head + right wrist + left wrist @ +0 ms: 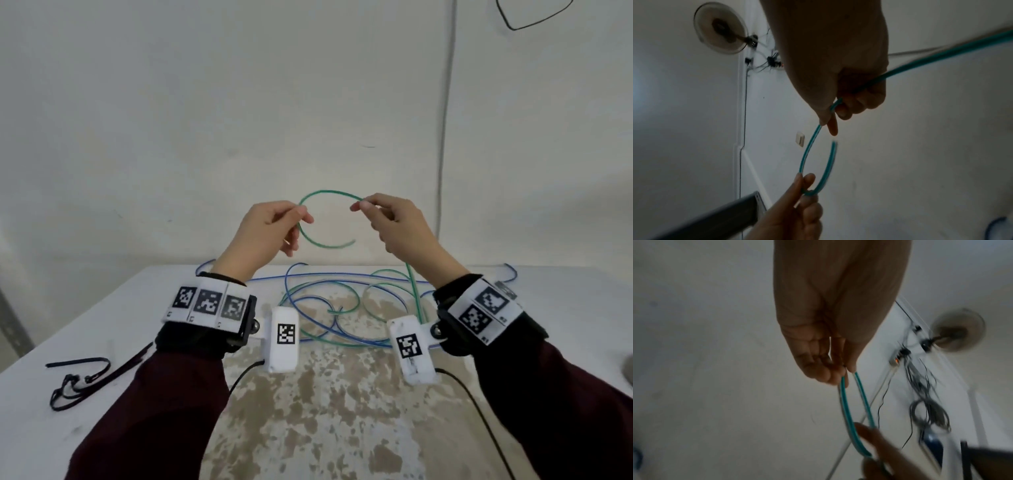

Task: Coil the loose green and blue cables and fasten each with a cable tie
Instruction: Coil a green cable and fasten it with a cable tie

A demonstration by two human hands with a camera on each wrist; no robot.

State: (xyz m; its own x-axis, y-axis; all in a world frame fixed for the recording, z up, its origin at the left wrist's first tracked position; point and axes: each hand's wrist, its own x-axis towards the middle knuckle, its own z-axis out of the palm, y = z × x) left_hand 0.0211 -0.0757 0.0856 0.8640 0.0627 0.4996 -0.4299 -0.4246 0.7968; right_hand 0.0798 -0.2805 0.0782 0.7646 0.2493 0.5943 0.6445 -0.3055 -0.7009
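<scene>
The green cable (327,194) arched in the air above the table (565,329), its curve running between two pinches. At nine o'clock of the arch the left hand (267,229) gripped it between thumb and fingertips, the free end curling out below toward five o'clock. At three o'clock the right hand (394,222) pinched it too, and from there the cable dropped down to the tabletop. There it lay tangled with the blue cable (342,274) in loose loops, right under both wrists. Off at eight o'clock, near the table's left edge, sat the black cable ties (78,377), well apart from the tangle.
</scene>
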